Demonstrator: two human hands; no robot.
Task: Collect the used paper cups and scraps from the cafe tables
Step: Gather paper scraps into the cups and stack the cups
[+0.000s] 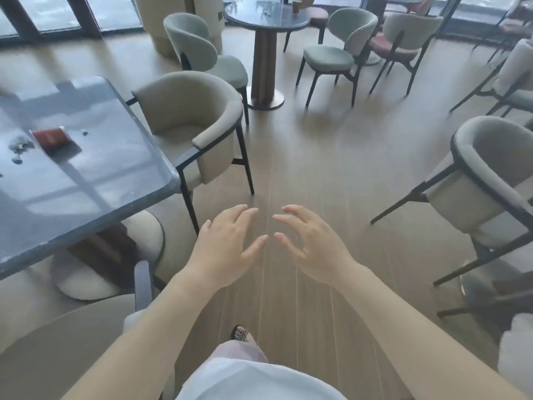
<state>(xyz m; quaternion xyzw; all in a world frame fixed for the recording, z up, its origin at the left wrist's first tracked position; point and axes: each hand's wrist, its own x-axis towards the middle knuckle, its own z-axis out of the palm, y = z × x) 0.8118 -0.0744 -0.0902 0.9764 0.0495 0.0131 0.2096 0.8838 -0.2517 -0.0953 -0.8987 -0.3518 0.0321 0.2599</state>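
Two hands, our left hand [227, 249] and right hand [311, 249], hang empty with fingers spread above the floor [317, 168], grasping nothing. A flattened red cup [52, 137] and grey scraps [18, 147] lie on the near counter [101, 168] at our left, and another cup [296, 7] stands on the far round counter [259, 20]. We would do best to turn left first, pinching the cup with one hand and sweeping scraps toward the edge into the other.
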